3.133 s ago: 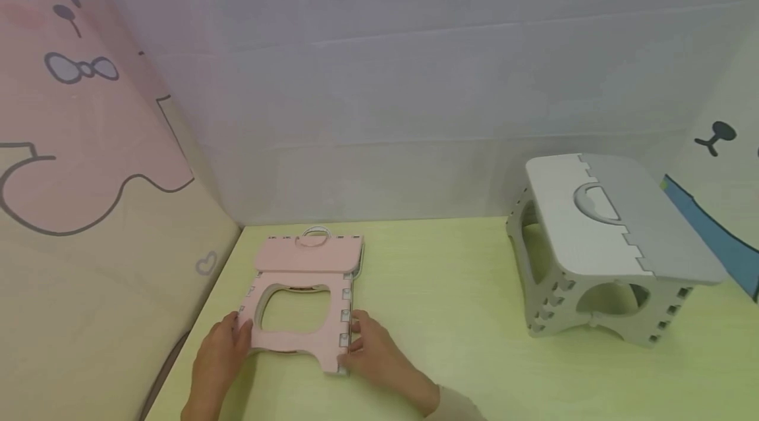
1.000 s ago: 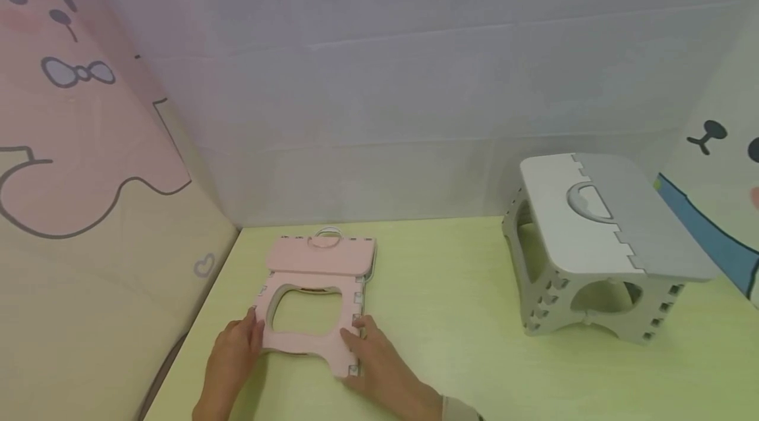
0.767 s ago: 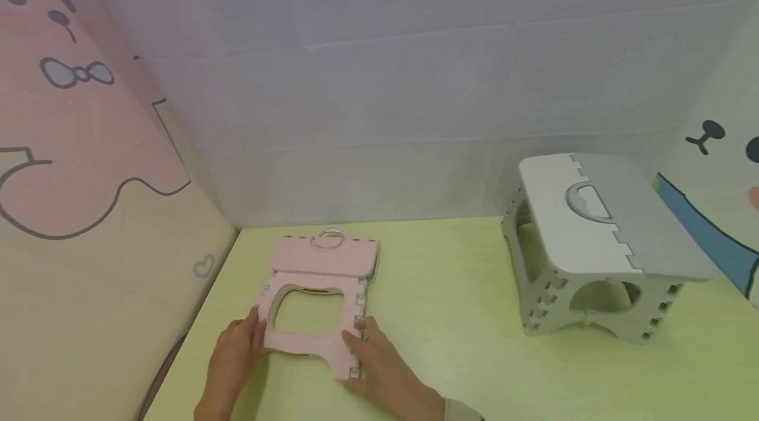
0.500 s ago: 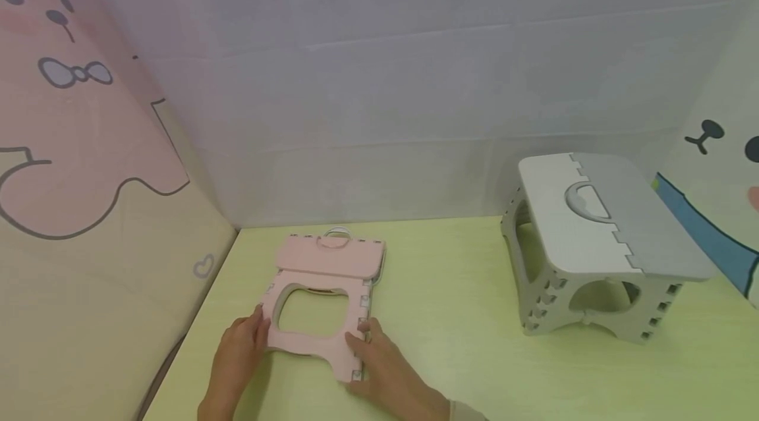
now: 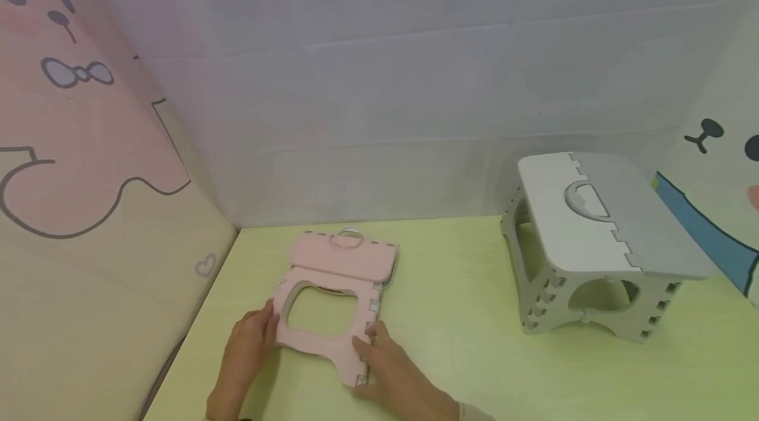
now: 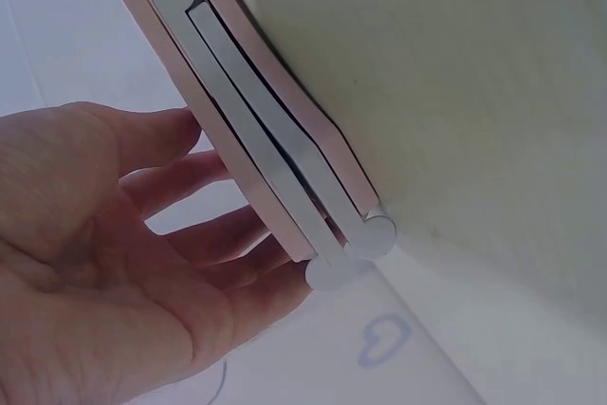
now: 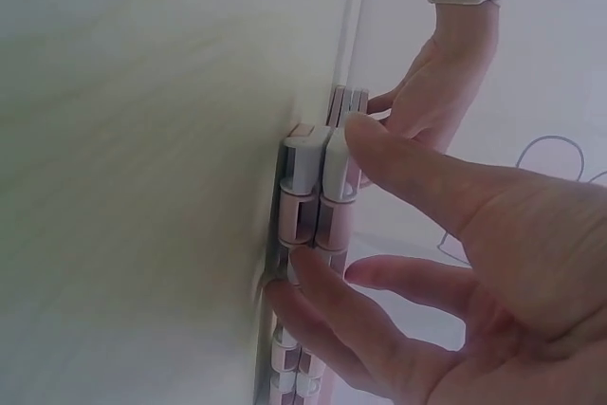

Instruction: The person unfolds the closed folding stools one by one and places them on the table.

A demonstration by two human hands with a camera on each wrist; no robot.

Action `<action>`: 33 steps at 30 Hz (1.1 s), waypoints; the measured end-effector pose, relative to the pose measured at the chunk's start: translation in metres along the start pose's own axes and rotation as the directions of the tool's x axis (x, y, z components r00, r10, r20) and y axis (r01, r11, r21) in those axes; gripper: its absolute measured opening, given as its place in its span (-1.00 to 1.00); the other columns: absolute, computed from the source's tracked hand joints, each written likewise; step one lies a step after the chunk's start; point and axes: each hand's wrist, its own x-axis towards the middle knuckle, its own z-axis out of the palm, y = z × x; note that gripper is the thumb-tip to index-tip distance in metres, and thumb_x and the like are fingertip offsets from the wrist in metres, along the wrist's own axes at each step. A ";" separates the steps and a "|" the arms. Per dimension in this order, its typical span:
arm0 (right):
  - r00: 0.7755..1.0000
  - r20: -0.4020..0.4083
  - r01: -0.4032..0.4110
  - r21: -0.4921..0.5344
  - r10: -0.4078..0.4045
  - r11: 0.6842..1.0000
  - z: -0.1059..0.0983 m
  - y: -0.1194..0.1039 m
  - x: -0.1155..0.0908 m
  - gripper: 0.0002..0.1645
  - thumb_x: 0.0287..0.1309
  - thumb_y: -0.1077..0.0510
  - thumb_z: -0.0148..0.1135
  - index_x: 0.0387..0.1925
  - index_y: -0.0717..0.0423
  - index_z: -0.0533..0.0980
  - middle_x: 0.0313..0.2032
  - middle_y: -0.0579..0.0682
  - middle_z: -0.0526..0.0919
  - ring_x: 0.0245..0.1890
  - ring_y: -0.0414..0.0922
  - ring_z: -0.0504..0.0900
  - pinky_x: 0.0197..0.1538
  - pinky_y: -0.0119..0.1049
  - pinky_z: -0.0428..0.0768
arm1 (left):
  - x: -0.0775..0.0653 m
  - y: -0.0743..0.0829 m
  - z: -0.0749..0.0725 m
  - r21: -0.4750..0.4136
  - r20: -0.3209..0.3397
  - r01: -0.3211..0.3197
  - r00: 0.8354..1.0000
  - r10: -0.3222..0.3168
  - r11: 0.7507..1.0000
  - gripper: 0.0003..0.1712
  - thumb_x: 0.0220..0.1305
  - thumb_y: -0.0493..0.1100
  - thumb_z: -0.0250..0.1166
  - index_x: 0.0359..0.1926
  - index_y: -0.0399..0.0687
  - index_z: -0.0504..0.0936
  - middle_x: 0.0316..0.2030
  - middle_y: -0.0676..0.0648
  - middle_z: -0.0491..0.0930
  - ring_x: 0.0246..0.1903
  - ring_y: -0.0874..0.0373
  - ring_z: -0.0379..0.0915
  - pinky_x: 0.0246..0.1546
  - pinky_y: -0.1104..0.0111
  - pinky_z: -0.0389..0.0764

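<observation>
Two hands hold a folded pink step stool (image 5: 339, 261) on the left side of the pale green worktop (image 5: 453, 315): the left hand (image 5: 246, 348) has a narrow grip on its left edge, the right hand (image 5: 394, 368) on its right edge. An unfolded white-and-grey step stool (image 5: 611, 226) stands well apart, to the right.

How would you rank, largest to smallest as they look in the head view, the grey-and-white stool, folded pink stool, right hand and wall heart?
1. Grey-and-white stool
2. Folded pink stool
3. Right hand
4. Wall heart
Each step is clear in that view.
</observation>
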 end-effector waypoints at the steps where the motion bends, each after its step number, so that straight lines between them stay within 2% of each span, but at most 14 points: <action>1: 1.000 0.006 -0.005 -0.003 0.005 1.000 -0.001 0.000 -0.001 -0.11 -0.07 0.05 0.67 0.29 0.27 0.53 0.10 0.12 0.42 -0.15 -0.21 0.54 0.03 -0.38 0.66 | 0.001 0.001 0.000 -0.001 -0.004 -0.011 1.000 0.011 1.000 -0.58 0.45 -0.30 0.23 0.19 -0.55 0.54 -0.11 -0.49 0.64 -0.14 -0.44 0.60 -0.07 -0.22 0.61; 10: 0.998 0.042 -0.048 -0.005 0.049 0.999 -0.005 0.000 -0.006 -0.11 -0.06 0.05 0.67 0.30 0.27 0.52 0.10 0.13 0.42 -0.21 -0.24 0.54 0.00 -0.38 0.68 | 0.006 0.006 0.004 -0.015 -0.022 -0.082 0.996 0.081 0.997 -0.61 0.42 -0.34 0.26 0.16 -0.56 0.56 -0.15 -0.48 0.65 -0.18 -0.39 0.63 -0.14 -0.17 0.66; 19: 0.995 0.068 -0.079 0.024 0.077 0.997 -0.008 -0.001 -0.014 -0.12 0.00 0.04 0.63 0.31 0.31 0.49 0.14 0.24 0.42 -0.10 -0.13 0.61 0.06 -0.27 0.70 | 0.011 0.012 0.011 -0.051 -0.059 -0.147 0.988 0.144 0.988 -0.65 0.36 -0.41 0.29 0.11 -0.56 0.60 -0.17 -0.46 0.67 -0.19 -0.34 0.66 -0.17 -0.13 0.69; 22: 0.996 0.062 -0.063 0.009 0.062 0.998 -0.008 0.000 -0.016 -0.12 0.00 0.04 0.64 0.30 0.33 0.49 0.10 0.19 0.41 -0.16 -0.20 0.56 0.02 -0.34 0.69 | 0.012 0.015 0.013 -0.064 -0.066 -0.167 0.984 0.163 0.984 -0.65 0.34 -0.44 0.31 0.10 -0.56 0.61 -0.17 -0.44 0.68 -0.20 -0.32 0.66 -0.19 -0.10 0.70; 27: 0.998 0.049 -0.042 -0.004 0.042 0.999 -0.007 0.001 -0.019 -0.13 -0.02 0.04 0.65 0.27 0.33 0.51 -0.01 0.06 0.36 -0.34 -0.35 0.37 -0.18 -0.49 0.63 | 0.015 0.021 0.014 -0.079 -0.063 -0.200 0.979 0.195 0.977 -0.66 0.32 -0.46 0.30 0.09 -0.58 0.61 -0.17 -0.44 0.68 -0.19 -0.31 0.66 -0.19 -0.09 0.70; 33: 0.998 0.043 -0.056 -0.005 0.056 0.998 -0.006 0.001 -0.021 -0.13 -0.03 0.03 0.66 0.26 0.34 0.52 -0.07 0.01 0.31 -0.44 -0.39 0.27 -0.33 -0.56 0.54 | 0.018 0.025 0.016 -0.083 -0.065 -0.229 0.972 0.224 0.970 -0.66 0.31 -0.48 0.30 0.08 -0.59 0.60 -0.18 -0.44 0.68 -0.20 -0.30 0.67 -0.21 -0.07 0.70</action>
